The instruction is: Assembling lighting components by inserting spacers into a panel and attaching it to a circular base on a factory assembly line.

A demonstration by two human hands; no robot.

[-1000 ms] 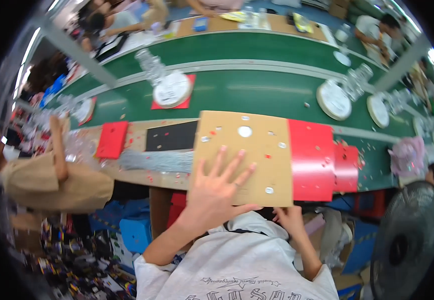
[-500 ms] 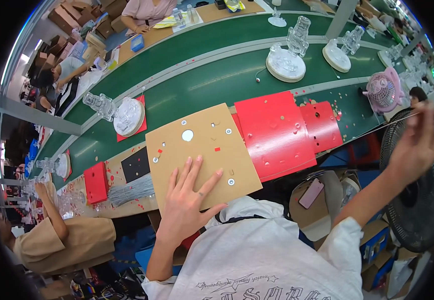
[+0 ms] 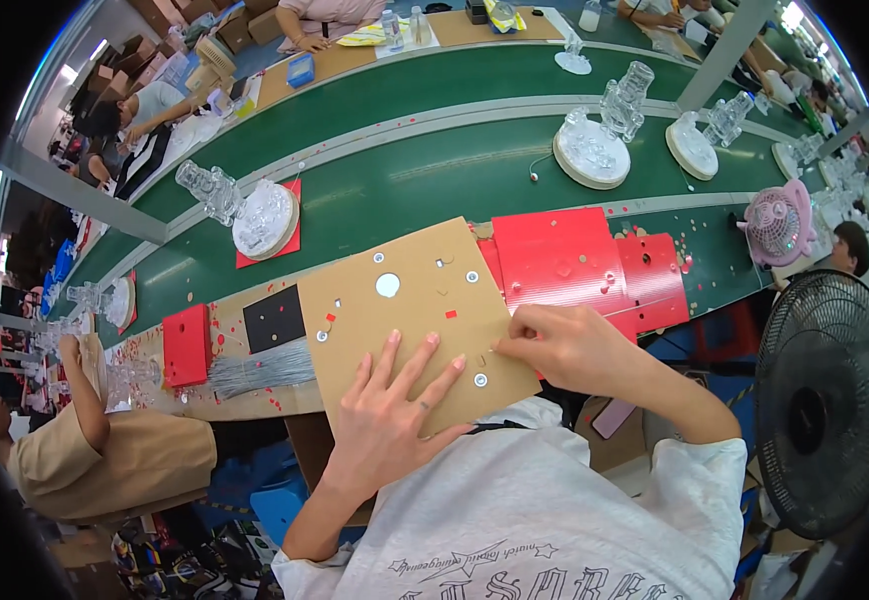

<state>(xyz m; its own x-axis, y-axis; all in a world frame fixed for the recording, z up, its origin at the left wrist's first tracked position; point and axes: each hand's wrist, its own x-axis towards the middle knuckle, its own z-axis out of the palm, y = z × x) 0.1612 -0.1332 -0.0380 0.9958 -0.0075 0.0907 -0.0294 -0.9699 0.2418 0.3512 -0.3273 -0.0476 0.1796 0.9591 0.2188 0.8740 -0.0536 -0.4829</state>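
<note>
A brown cardboard sheet (image 3: 410, 295) lies tilted at the bench's near edge. It has a round hole, small slots and several washer-like metal rings near its corners. My left hand (image 3: 390, 400) rests flat on its lower left part, fingers spread. At the sheet's right edge, my right hand (image 3: 565, 345) pinches a thin wire, which trails off to the right; its tip by the fingers is hard to make out. Small bent wire pieces poke through the sheet. Red plastic sheets (image 3: 555, 255) lie behind and right of it. Left of it is a bundle of grey wires (image 3: 260, 375).
A black panel (image 3: 275, 320) and a red panel (image 3: 186, 345) lie left. Clear figures on round bases, one at front left (image 3: 265, 220), stand along the green conveyor (image 3: 405, 190). A pink fan (image 3: 775, 225) and large black fan (image 3: 820, 400) stand right. Co-workers sit nearby.
My right hand has come from the far right, raised near the black fan, to the cardboard's right edge, bringing the wire. My left hand stays flat on the sheet.
</note>
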